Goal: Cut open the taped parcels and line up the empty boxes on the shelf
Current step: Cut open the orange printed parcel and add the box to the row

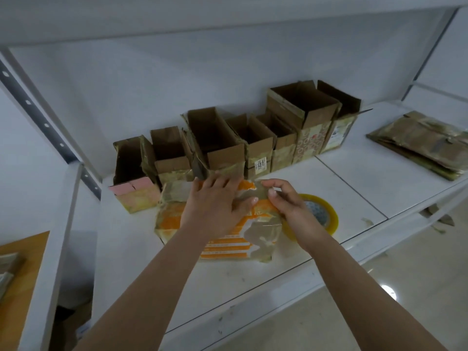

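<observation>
The left hand (215, 201) lies flat on the orange-and-white parcel (217, 224), fingers straight and spread, pressing its top down against the shelf (354, 178). The right hand (286, 201) sits just to the right of it, at the parcel's far right corner, thumb and forefinger curled together and pinching what looks like a strip of clear tape (255, 192) or film along the top edge. No knife or blade shows in either hand.

The parcel lies directly under both hands, near the front of the shelf. It looks like a flattish carton wrapped in glossy tape, crumpled at the near corner. My guess is that it is light and gives a little under the palm, and the taped skin is likely slick, so a flat press holds it better than a side grip. The tape edge is the place to take hold for peeling; the cardboard under it is soft enough to tear if pulled hard.

Tucked beneath the right wrist, touching the parcel's right side, is a roll of yellowish packing tape (321, 214). Just beyond the left fingertips stands a row of opened boxes (222, 145), flaps up, lined along the back wall and running away to the right, with the tallest box (309, 115) at the far end. Well off to the right lies a stack of flattened cardboard (425, 143). Down to the left of the left forearm is a wooden surface (22, 269).
</observation>
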`<state>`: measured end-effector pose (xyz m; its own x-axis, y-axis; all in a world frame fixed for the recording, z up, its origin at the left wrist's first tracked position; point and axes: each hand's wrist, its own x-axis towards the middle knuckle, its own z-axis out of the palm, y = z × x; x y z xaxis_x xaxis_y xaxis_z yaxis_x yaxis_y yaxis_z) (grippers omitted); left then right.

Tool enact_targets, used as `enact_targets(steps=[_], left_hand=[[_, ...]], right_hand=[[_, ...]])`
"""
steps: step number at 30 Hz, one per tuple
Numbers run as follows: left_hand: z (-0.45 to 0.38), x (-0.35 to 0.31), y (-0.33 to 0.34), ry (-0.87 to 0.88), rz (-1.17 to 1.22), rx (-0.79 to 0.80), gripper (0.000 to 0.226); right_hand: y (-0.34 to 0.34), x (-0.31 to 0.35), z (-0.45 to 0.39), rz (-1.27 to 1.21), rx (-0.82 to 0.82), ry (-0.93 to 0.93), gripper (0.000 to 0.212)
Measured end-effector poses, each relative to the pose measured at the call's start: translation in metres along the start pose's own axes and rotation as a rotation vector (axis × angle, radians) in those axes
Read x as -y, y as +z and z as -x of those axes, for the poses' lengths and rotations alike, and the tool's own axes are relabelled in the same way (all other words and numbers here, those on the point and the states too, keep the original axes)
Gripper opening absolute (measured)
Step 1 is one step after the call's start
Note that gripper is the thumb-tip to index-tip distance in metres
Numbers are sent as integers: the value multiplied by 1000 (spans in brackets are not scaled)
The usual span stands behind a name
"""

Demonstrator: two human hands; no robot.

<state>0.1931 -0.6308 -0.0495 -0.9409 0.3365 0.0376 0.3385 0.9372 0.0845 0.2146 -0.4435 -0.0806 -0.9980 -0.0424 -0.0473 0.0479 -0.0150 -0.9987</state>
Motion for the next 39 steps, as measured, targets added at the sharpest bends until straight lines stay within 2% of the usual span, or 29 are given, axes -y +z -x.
enact_targets(steps=[3,5,6,8,10,12,16,18,21,24,27,29,31,34,39], left_hand=[[2,3,-1,-20,77,-49,70],[2,4,-1,-25,117,-77,66],[1,5,0,-27,125,-83,65],[1,4,1,-31,137,-81,65],[1,4,0,-30,149,-83,69],[2,3,-2,-36,165,-83,73],[5,0,-7,-51,186,-68,75],[6,-2,-9,-56,219,-73,75],[11,-2,-11,-57,386,-95,71],[18,1,-9,8,666,-189,67],[19,4,-3,83,784,-312,74],[22,5,-2,118,881,-351,78],[28,4,-6,131,1016,-390,70],[34,-1,-16,99,1125,-437,48],[28,2,-15,-76,1239,-479,44]], right_hand=[[-34,-6,-2,187,-68,-52,34],[-63,-13,-2,389,-43,-1,45],[-75,-17,-1,585,42,86,51],[-89,-29,1,1145,251,284,65],[-90,-42,6,1562,361,261,69],[-88,-44,7,1678,294,171,58],[-101,-28,7,1585,250,142,51],[-107,-9,9,1282,186,151,48],[-99,44,21,678,55,50,20],[-73,99,34,467,103,-86,19],[-37,126,33,429,220,-85,41],[-14,131,25,540,232,-65,50],[6,135,17,677,241,-97,53],[28,142,4,874,314,-96,74],[39,161,-10,985,487,-8,87]])
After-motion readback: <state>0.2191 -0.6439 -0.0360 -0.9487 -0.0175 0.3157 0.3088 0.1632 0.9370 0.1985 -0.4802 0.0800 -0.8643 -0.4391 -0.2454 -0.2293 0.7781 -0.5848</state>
